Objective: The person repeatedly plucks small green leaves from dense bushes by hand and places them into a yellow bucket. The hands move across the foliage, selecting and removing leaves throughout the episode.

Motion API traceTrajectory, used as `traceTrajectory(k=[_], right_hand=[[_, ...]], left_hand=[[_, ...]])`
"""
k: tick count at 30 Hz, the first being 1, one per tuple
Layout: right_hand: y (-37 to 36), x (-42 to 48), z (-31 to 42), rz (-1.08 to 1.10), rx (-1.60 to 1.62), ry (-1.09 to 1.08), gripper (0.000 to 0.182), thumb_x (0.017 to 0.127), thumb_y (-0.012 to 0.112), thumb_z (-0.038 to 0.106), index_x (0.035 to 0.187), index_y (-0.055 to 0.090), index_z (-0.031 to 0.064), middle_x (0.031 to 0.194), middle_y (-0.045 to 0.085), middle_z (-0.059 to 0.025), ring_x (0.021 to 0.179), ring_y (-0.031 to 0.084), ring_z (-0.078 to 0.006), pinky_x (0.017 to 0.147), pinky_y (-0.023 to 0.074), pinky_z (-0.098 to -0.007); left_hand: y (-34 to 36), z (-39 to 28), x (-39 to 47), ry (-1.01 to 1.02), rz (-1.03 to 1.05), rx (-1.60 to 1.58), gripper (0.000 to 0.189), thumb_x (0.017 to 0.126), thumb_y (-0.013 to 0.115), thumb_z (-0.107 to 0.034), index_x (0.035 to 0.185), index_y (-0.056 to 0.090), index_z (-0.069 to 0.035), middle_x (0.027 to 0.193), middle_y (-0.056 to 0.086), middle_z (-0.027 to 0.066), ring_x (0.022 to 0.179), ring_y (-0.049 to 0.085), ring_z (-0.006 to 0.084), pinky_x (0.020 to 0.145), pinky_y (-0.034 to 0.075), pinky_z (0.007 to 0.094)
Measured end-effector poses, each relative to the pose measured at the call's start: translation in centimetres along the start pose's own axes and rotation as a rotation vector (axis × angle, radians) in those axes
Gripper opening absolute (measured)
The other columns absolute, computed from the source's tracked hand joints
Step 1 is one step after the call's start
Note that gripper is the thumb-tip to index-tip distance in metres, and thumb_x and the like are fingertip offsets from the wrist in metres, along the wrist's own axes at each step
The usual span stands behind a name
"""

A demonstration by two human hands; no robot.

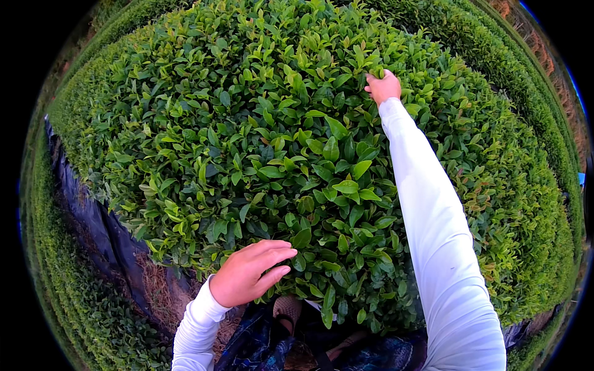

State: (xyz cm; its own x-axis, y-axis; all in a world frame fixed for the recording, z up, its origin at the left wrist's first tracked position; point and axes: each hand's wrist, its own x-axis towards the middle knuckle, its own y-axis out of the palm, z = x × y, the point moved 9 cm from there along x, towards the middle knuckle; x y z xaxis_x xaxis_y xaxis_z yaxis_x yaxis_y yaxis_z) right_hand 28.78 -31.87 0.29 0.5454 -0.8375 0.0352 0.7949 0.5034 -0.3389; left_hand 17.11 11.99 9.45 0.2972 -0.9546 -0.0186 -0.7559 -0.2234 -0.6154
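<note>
A broad, rounded hedge of tea bushes [274, 171] fills the middle of the view, its glossy leaves mixed dark green and bright yellow-green. At the end of an outstretched white sleeve, my right hand [384, 88] reaches into the far right part of the foliage. Its fingers are closed around young tea leaves [379, 73], partly hidden by the hand. My left hand [250, 273] hovers at the near edge of the hedge. Its fingers are extended and slightly apart, with nothing in them, and the fingertips are close to some large leaves.
Black ground sheeting [104, 227] runs along the left between this hedge and another hedge row [88, 297]. Dry straw [155, 283] lies beside it. More rows [529, 74] curve past on the right. Below are my patterned dark clothing [253, 338] and a brown shoe [287, 308].
</note>
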Motion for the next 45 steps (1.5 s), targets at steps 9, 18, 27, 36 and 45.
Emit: traceTrajectory(k=[9,18,27,36,45], right_hand=[[2.1,-4.5,-8.7,0.262,0.716,0.541,0.018,0.085,0.063,0.011,0.102,0.061,0.0035,0.09,0.064,-0.006,0.06,0.059,-0.0099,0.056,0.0541,-0.0247],[0.4,-7.2,1.6,0.471,0.89,0.39,0.016,0.084,0.066,0.016,0.092,0.061,0.0033,0.079,0.06,-0.0022,0.064,0.057,-0.0094,0.06,0.0541,-0.0255],[1.5,-2.5,1.0,0.016,0.717,0.165,0.017,0.086,0.052,-0.003,0.103,0.05,-0.0019,0.092,0.058,-0.0119,0.074,0.063,-0.021,0.061,0.0558,-0.0308],[3.9,-0.6,1.6,0.059,0.592,0.151,0.023,0.088,0.055,0.002,0.11,0.053,-0.0027,0.098,0.06,-0.0133,0.069,0.064,-0.0177,0.053,0.0553,-0.0266],[6.6,-13.8,0.5,0.828,0.708,0.504,0.022,0.088,0.06,0.01,0.105,0.058,-0.0018,0.092,0.063,-0.0099,0.064,0.057,-0.0082,0.056,0.0535,-0.022]], left_hand=[[0.4,-0.4,0.3,0.025,-0.001,-0.015,0.029,0.083,0.063,-0.012,0.111,0.059,-0.005,0.11,0.06,0.0131,0.099,0.059,0.0294,0.083,0.049,0.0347],[0.3,0.1,0.0,-0.01,0.013,-0.02,0.029,0.082,0.064,-0.01,0.111,0.059,-0.006,0.11,0.061,0.0128,0.1,0.06,0.029,0.083,0.05,0.0341],[0.0,0.9,-0.7,-0.03,0.002,-0.025,0.03,0.083,0.064,-0.01,0.112,0.059,-0.006,0.11,0.061,0.0127,0.099,0.06,0.0291,0.083,0.05,0.0342],[-0.2,1.3,-1.4,-0.054,-0.004,-0.039,0.031,0.083,0.063,-0.01,0.113,0.058,-0.006,0.111,0.06,0.0129,0.101,0.059,0.0296,0.083,0.05,0.0348],[0.5,1.1,-0.8,-0.035,0.014,-0.039,0.03,0.083,0.063,-0.01,0.112,0.059,-0.006,0.111,0.06,0.0128,0.1,0.059,0.0293,0.083,0.05,0.0345]])
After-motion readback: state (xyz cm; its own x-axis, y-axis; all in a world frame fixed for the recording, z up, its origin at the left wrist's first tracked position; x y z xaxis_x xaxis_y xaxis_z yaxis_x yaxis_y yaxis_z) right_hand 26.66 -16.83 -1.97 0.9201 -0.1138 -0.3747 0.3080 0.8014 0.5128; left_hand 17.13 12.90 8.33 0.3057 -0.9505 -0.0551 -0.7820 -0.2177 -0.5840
